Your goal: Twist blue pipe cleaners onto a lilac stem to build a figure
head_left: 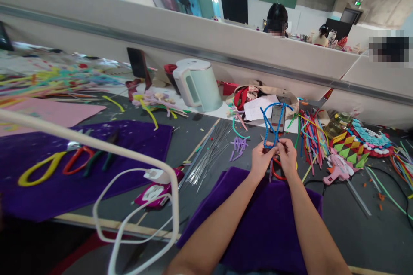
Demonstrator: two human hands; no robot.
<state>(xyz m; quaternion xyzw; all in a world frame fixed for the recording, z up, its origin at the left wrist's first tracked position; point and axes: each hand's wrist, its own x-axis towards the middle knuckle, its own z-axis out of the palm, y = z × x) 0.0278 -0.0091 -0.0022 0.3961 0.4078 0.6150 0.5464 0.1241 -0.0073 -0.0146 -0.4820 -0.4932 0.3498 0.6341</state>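
Dark grey craft surface (206,146) carries everything. Just beyond the purple felt cloth (258,223), the left hand (262,160) and right hand (288,158) pinch a bent blue fuzzy pipe-cleaner frame (272,124), with a pale green electric kettle (196,86) farther back.

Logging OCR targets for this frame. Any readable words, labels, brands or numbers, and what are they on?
None can be read.
White paper sheet by the bag: no print can be made out.
Phone behind the blue pipe cleaner frame: screen too small and blurred.
Green sign on the far wall: lit, symbol too small.
Kettle: no label visible.
Both hands, left and right, pinch the frame.
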